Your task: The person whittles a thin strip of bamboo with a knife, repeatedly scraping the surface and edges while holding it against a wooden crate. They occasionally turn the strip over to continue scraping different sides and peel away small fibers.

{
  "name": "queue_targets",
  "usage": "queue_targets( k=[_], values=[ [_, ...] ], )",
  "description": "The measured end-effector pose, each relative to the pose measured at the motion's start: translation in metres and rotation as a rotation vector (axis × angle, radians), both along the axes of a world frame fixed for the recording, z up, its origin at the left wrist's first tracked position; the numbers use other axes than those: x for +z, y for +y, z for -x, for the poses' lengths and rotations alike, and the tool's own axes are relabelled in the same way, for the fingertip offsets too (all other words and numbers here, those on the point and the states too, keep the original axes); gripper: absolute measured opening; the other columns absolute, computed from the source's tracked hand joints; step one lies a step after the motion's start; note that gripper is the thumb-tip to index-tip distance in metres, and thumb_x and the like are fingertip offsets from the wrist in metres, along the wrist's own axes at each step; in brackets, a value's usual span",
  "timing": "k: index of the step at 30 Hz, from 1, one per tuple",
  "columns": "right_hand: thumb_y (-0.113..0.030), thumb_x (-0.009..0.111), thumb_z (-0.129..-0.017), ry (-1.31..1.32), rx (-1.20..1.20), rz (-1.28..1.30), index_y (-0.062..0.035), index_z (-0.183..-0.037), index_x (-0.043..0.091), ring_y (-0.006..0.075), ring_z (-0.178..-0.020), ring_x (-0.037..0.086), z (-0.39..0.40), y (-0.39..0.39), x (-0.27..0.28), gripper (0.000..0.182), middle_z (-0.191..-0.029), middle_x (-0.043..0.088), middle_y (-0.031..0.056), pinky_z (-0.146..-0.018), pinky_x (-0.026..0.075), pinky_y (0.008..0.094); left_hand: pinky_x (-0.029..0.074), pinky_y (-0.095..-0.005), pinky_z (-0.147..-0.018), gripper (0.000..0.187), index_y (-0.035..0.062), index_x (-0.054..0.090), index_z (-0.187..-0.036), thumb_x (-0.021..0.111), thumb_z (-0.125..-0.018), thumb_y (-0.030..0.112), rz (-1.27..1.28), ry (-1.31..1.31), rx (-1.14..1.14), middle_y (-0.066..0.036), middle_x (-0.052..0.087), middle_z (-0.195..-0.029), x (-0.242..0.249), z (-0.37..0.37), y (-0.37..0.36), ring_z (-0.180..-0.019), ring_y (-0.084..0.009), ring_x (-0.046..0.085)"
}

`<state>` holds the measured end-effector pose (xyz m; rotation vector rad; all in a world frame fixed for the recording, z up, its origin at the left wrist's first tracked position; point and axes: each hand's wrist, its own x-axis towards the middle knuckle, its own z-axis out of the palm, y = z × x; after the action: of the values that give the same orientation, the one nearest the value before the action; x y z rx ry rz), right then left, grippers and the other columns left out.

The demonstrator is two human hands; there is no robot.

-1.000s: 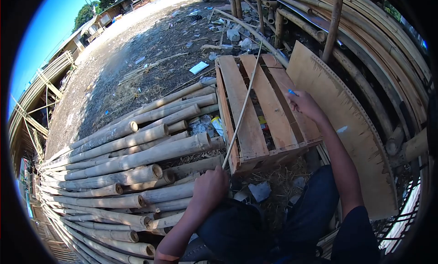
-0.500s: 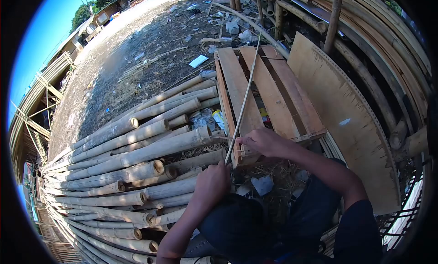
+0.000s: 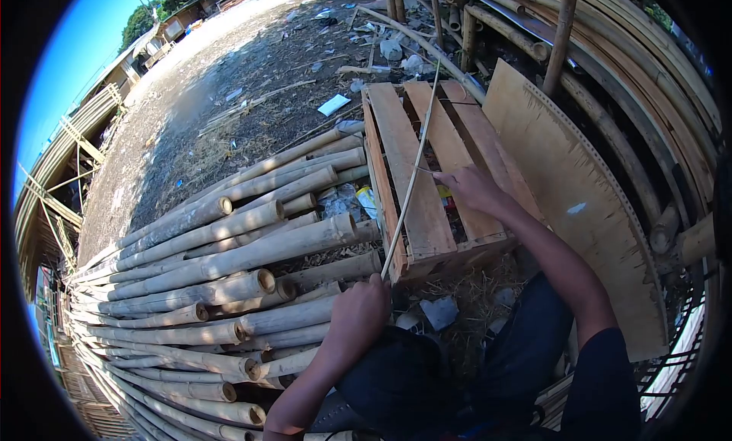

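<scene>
A long, thin bamboo strip [image 3: 412,183] slants up across the slatted wooden crate [image 3: 393,151]. My left hand [image 3: 361,313] is closed around the strip's lower end, just off the crate's near left corner. Over the crate's middle slats, my right hand [image 3: 467,188] is closed on a slim knife [image 3: 427,171]. Its narrow blade points left and reaches the strip about midway along. The knife's handle is mostly hidden in my fingers.
Stacked bamboo poles [image 3: 229,290] fill the left, cut ends facing me. A curved plywood sheet [image 3: 576,212] leans right of the crate, before more poles and boards [image 3: 610,52]. Litter, including a white piece [image 3: 333,104], lies on the dirt ahead.
My right hand has moved up and right, away from my left hand, carrying the knife along the strip. My left hand stays near the same place, still gripping the strip.
</scene>
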<state>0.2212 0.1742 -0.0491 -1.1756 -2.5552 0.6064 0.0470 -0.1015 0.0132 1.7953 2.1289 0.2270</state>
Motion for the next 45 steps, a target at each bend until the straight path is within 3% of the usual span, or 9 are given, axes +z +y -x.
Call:
queue_targets(
  k=[6,9,18,23,26,29,32,36,45],
  values=[
    [-0.057,0.037,-0.098,-0.014,0.273,0.141,0.0033,-0.075,0.067,0.0418,-0.07,0.064,0.029,-0.1,0.041,0.071,-0.066,0.063,0.0234,-0.068,0.051,0.048,0.05,-0.0473,-0.055,0.027,0.0033,0.055,-0.086,0.049,-0.098,0.027,0.01,0.148,-0.001,-0.017,0.062,-0.063,0.0,-0.003,-0.002,-0.061,-0.0356,0.065],
    [-0.06,0.037,-0.097,-0.094,0.193,-0.078,0.0008,-0.071,0.067,0.04,-0.066,0.065,0.026,-0.073,0.027,0.072,-0.061,0.061,0.0217,-0.064,0.051,0.0468,0.051,-0.044,-0.053,0.026,0.0048,0.054,-0.083,0.05,-0.098,0.026,-0.051,0.252,-0.044,-0.015,0.062,-0.063,-0.001,-0.005,-0.005,-0.059,-0.0319,0.065],
    [-0.059,0.039,-0.096,-0.137,0.243,-0.151,-0.0021,-0.073,0.068,0.0376,-0.062,0.064,0.025,-0.064,0.024,0.068,-0.06,0.061,0.0188,-0.061,0.051,0.0472,0.05,-0.0433,-0.052,0.025,0.0042,0.053,-0.083,0.05,-0.097,0.024,0.003,0.233,-0.073,-0.013,0.06,-0.059,-0.008,-0.001,-0.002,-0.055,-0.0311,0.064],
    [-0.052,0.044,-0.097,-0.292,-0.16,-0.434,-0.0008,-0.066,0.066,0.0374,-0.061,0.064,-0.022,0.05,0.019,0.064,-0.06,0.061,0.019,-0.059,0.051,0.0474,0.049,-0.0446,-0.049,0.026,0.0053,0.053,-0.081,0.05,-0.097,0.025,-0.085,0.172,-0.089,-0.014,0.061,-0.058,-0.006,-0.002,-0.009,-0.052,-0.0332,0.063],
    [-0.053,0.042,-0.098,-0.169,-0.062,-0.215,0.0003,-0.067,0.065,0.0391,-0.063,0.063,-0.016,0.009,0.023,0.065,-0.062,0.061,0.021,-0.061,0.049,0.0484,0.05,-0.0399,-0.046,0.014,0.0068,0.052,-0.078,0.052,-0.09,0.013,-0.105,0.276,-0.066,-0.01,0.062,-0.057,-0.002,-0.005,-0.002,-0.05,-0.0279,0.065],
    [-0.052,0.043,-0.098,-0.083,0.17,0.028,-0.0004,-0.073,0.067,0.0415,-0.066,0.062,0.008,-0.063,0.042,0.062,-0.066,0.061,0.0227,-0.064,0.049,0.0493,0.049,-0.043,-0.048,0.025,0.0065,0.052,-0.08,0.052,-0.096,0.025,-0.065,0.321,-0.026,-0.012,0.061,-0.057,-0.005,-0.009,0.005,-0.052,-0.0309,0.064],
    [-0.053,0.042,-0.098,-0.029,0.254,-0.005,-0.001,-0.073,0.066,0.0406,-0.064,0.062,0.019,-0.094,0.038,0.062,-0.063,0.06,0.0216,-0.063,0.048,0.049,0.05,-0.0418,-0.049,0.023,0.0067,0.052,-0.08,0.054,-0.094,0.024,-0.066,0.325,-0.032,-0.012,0.062,-0.059,-0.001,-0.013,0.005,-0.053,-0.0295,0.065],
    [-0.06,0.037,-0.097,-0.02,0.208,-0.039,-0.0016,-0.067,0.065,0.0385,-0.057,0.062,0.016,-0.027,0.029,0.071,-0.057,0.059,0.0202,-0.057,0.049,0.0481,0.05,-0.0409,-0.048,0.022,0.0068,0.052,-0.08,0.054,-0.094,0.024,-0.016,0.345,-0.093,-0.011,0.062,-0.059,-0.005,-0.008,0.0,-0.053,-0.029,0.065],
    [-0.06,0.036,-0.096,-0.059,0.26,-0.229,-0.0064,-0.066,0.069,0.0326,-0.057,0.065,0.019,-0.015,0.027,0.07,-0.055,0.06,0.0147,-0.054,0.051,0.0424,0.052,-0.0371,-0.047,0.01,0.0072,0.051,-0.078,0.053,-0.087,0.01,-0.067,0.341,-0.139,-0.008,0.061,-0.057,-0.007,-0.01,-0.003,-0.054,-0.0264,0.067]
  ],
)
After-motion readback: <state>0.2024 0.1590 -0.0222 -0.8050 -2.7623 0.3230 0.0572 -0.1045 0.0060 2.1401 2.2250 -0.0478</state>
